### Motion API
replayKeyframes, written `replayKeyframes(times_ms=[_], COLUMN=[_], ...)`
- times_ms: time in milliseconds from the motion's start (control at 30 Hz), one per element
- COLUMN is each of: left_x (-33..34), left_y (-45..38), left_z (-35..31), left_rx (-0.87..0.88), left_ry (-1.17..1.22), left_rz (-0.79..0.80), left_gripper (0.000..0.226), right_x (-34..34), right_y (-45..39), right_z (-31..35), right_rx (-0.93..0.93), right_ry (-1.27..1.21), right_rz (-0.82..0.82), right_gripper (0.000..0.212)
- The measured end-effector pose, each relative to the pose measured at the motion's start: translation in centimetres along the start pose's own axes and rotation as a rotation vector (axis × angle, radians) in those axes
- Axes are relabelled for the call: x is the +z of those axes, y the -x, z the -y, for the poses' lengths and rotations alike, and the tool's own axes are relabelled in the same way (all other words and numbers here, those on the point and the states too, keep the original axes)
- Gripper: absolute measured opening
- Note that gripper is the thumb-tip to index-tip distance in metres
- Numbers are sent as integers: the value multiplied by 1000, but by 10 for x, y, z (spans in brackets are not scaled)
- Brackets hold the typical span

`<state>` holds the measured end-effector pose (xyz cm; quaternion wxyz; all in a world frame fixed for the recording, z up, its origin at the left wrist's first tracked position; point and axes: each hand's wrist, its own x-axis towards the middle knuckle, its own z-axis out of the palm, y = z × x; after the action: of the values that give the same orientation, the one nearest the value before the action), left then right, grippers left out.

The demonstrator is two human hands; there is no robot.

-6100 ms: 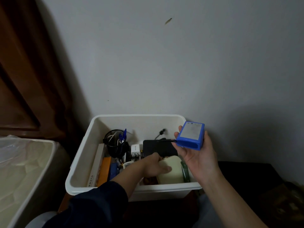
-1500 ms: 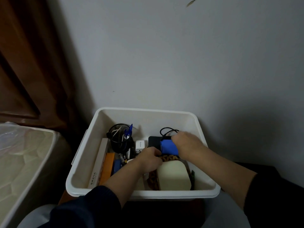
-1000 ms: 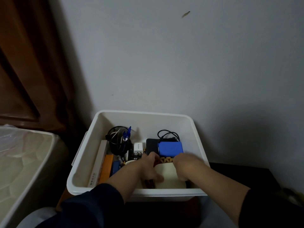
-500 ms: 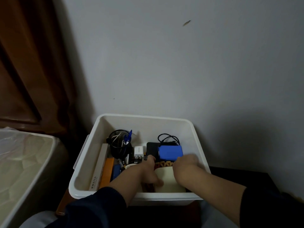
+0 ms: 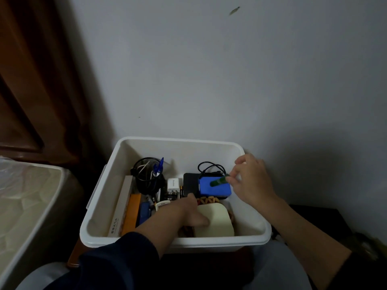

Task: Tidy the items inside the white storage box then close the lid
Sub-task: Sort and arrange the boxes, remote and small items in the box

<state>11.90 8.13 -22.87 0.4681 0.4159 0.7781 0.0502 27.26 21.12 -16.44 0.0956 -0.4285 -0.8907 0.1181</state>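
The open white storage box (image 5: 104,197) stands against the wall, with no lid in view. Inside lie a blue block (image 5: 211,190) on a black device (image 5: 189,184), a cream case (image 5: 217,223), a black mesh pen cup (image 5: 147,177), a white charger (image 5: 173,184) and flat boxes along the left wall. My right hand (image 5: 251,181) pinches a small green stick (image 5: 218,181) above the blue block. My left hand (image 5: 188,214) reaches into the box, thumb on the cream case; what its fingers do is hidden.
A pale mattress (image 5: 25,197) lies close on the left. Dark wooden furniture (image 5: 31,80) rises behind it. The grey wall (image 5: 230,80) is directly behind the box. A dark surface (image 5: 314,222) sits to the right of the box.
My right hand has lifted from beside the cream case and now holds a green stick above the blue block. My left hand stays on the cream case.
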Motion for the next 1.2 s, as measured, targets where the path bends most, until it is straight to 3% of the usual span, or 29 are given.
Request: replayKeyframes(times_ms=[133, 467, 667, 767, 867, 1000, 1200], left_x=[4, 3, -3, -10, -13, -7, 1], left_y=[-4, -2, 13, 23, 30, 30, 17], left_z=[-5, -8, -10, -9, 0, 11, 6], left_rx=[5, 42, 111, 181, 221, 289, 363], left_ry=[-54, -6, -20, -20, 35, 106, -16], left_rz=[4, -6, -106, -163, -120, -155, -115], left_gripper=[97, 88, 77, 49, 25, 35, 47], right_x=[12, 19, 9, 0, -5, -5, 1], right_y=[-3, -5, 1, -1, -4, -8, -16], right_z=[-7, -12, -9, -11, -8, -1, 14], right_rx=[10, -26, -68, -135, -221, -318, -380], right_ry=[-280, -200, 157, 206, 347, 598, 900], right_rz=[-126, -108, -214, -166, -75, 91, 236], right_gripper=[12, 14, 19, 16, 17, 24, 7])
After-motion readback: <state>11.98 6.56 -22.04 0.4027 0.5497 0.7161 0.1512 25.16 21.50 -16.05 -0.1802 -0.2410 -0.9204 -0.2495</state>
